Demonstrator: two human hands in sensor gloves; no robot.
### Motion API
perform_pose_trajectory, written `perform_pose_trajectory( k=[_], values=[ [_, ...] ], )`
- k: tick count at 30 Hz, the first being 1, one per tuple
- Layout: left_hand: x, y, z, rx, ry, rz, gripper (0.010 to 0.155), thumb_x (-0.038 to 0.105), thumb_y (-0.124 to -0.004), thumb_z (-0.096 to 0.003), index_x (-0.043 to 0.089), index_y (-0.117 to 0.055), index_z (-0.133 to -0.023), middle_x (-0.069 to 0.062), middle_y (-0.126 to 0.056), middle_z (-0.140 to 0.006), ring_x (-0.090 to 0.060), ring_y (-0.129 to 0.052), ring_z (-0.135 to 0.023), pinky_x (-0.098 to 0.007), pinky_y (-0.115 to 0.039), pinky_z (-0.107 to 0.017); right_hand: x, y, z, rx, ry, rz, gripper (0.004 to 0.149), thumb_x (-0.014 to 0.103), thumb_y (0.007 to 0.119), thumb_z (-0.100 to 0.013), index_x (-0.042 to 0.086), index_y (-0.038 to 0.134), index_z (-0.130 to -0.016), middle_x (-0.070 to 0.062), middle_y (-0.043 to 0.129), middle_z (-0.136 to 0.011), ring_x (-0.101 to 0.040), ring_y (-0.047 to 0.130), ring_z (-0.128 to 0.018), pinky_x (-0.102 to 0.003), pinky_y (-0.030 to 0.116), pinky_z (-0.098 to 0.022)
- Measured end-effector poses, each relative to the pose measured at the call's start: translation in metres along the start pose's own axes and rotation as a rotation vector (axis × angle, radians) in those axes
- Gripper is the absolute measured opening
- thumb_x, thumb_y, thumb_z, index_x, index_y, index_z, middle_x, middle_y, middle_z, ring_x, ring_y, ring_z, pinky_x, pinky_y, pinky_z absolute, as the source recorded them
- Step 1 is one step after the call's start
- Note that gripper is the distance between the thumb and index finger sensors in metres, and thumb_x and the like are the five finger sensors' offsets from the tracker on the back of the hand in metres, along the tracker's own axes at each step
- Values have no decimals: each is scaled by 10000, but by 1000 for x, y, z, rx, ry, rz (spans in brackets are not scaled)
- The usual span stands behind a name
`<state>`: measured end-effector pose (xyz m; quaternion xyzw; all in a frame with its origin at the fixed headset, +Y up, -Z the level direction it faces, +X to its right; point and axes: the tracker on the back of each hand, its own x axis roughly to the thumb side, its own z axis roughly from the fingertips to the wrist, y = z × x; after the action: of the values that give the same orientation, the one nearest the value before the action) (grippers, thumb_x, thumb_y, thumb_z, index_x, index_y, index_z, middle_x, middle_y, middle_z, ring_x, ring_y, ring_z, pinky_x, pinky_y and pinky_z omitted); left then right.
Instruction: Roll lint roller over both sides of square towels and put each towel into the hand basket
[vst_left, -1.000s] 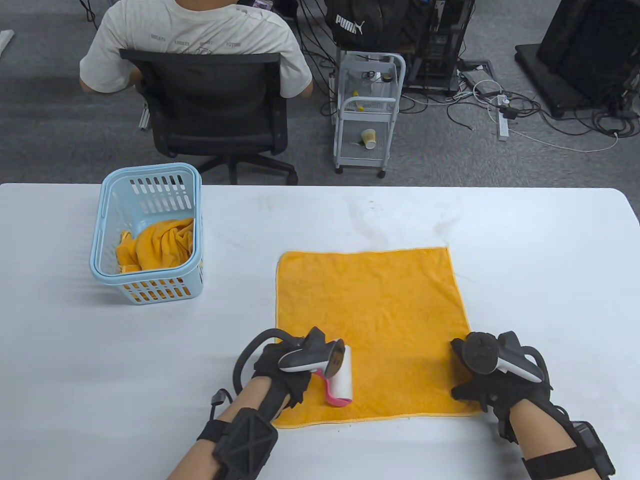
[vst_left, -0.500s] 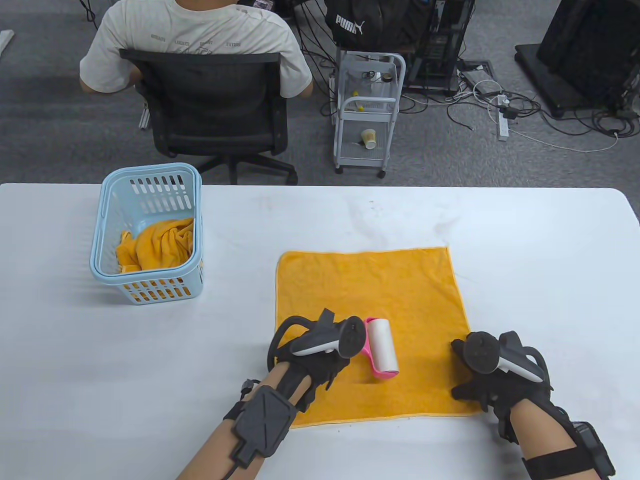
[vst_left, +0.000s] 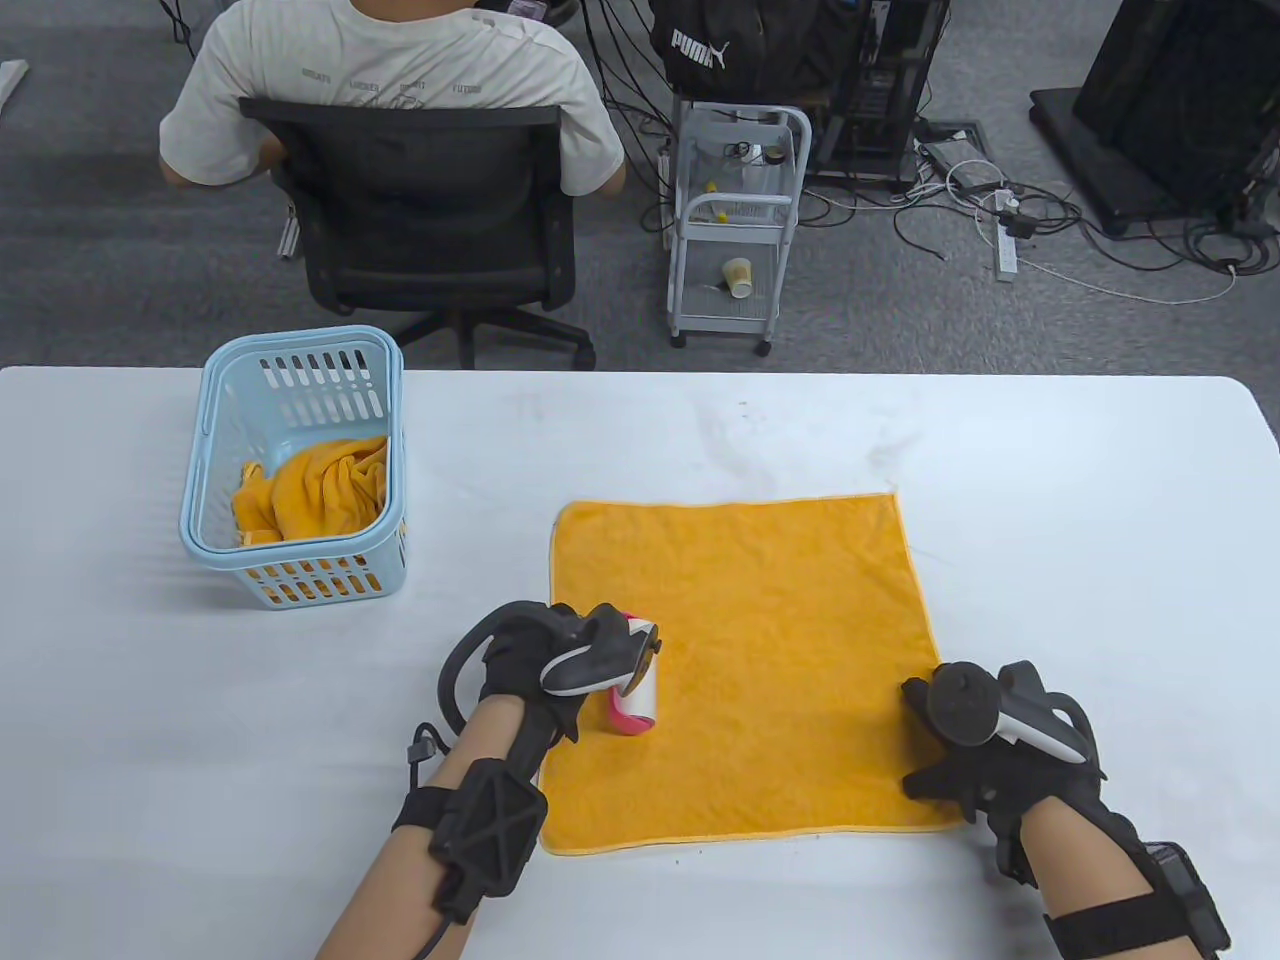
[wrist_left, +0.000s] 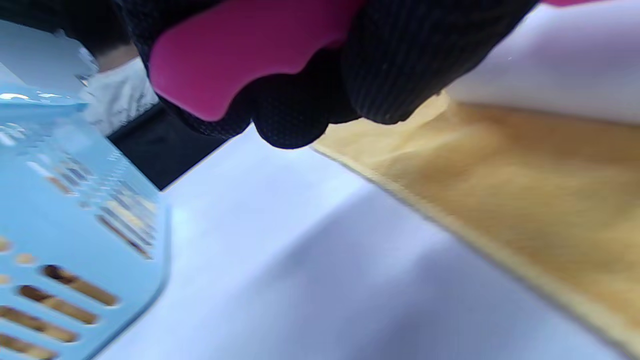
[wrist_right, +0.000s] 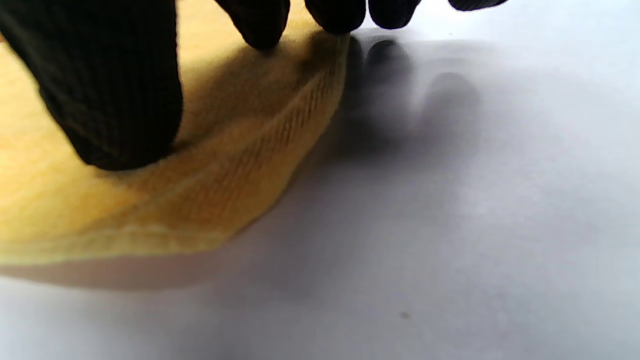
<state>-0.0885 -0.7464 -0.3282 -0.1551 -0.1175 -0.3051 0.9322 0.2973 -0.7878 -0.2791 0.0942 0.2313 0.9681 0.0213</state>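
The left hand (vst_left: 545, 660) grips the lint roller (vst_left: 632, 690) to clean the towel (vst_left: 760, 640). The right hand (vst_left: 975, 750), fingers spread, pins its corner against sliding.

A white bench (vst_left: 900, 440) spans the table view, its far edge running straight across and its far right corner rounded. A light blue slotted basket (vst_left: 300, 400) stands on it toward the far left, well apart from an orange square towel (vst_left: 780, 640) spread flat near the middle of the near edge. The towel's near hem runs roughly parallel to that edge. Faint grey smudges mark the bench surface just beyond the towel's far hem.
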Motion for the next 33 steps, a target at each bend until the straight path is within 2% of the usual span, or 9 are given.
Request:
perform_pose_trajectory(
  k=[2,5,9,12,16,19,25,29,33],
  values=[
    [-4,3,-2,6,-8,93,515,327,-812,-521,443,-526,-933,68,-708,-987,-239,-874,-838,-624,-743,-686,0,0,0,-1,0,1,977,558,928,-407,180,411,-1145,-224,334,-1165,-538,345,-1050,-740,428,-686],
    [6,11,-8,23,-89,410,541,355,-787,-535,494,-460,-942,37,-633,-1035,-282,-795,-904,-709,-697,-668,0,0,0,-1,1,-1,977,558,928,-407,179,411,-1145,-222,332,-1165,-540,339,-1050,-740,426,-686],
    [37,22,-20,21,-200,609,580,392,-768,-533,477,-398,-971,21,-623,-1031,-284,-806,-871,-617,-800,-635,0,0,0,-1,2,-2,978,559,927,-406,181,409,-1145,-220,332,-1165,-539,339,-1049,-739,427,-686],
    [53,25,-25,82,-199,589,633,414,-779,-515,360,-386,-1009,34,-631,-1019,-252,-825,-856,-537,-830,-632,0,0,0,-1,2,-1,979,558,927,-407,180,408,-1146,-220,332,-1165,-539,338,-1049,-739,426,-686],
    [50,19,-25,108,-122,434,568,376,-803,-510,366,-496,-988,40,-686,-1000,-265,-849,-836,-559,-808,-634,0,0,0,0,2,0,976,558,926,-407,181,409,-1145,-223,331,-1165,-539,335,-1049,-740,424,-685],
    [30,10,-20,115,-23,186,506,356,-805,-506,407,-544,-938,83,-767,-936,-231,-920,-786,-546,-830,-632,0,1,0,-1,2,-4,975,558,925,-407,183,407,-1144,-219,328,-1165,-538,334,-1049,-740,424,-685],
    [-16,-10,-5,12,119,44,488,337,-805,-511,402,-565,-931,72,-788,-907,-242,-923,-774,-578,-799,-642,0,1,0,1,-1,1,977,556,925,-409,178,406,-1146,-227,331,-1164,-539,333,-1048,-741,423,-685],
    [-14,4,3,30,20,286,537,364,-832,-503,388,-561,-966,63,-776,-918,-238,-912,-771,-562,-809,-628,0,1,0,1,-1,1,974,555,924,-410,177,408,-1145,-226,330,-1164,-541,334,-1048,-740,424,-684],
    [30,28,1,34,-186,533,619,456,-808,-494,348,-488,-1014,32,-723,-961,-259,-872,-799,-556,-792,-635,0,1,-1,2,-2,-4,973,555,924,-411,178,408,-1145,-225,327,-1164,-538,332,-1049,-740,422,-685]
  ],
)
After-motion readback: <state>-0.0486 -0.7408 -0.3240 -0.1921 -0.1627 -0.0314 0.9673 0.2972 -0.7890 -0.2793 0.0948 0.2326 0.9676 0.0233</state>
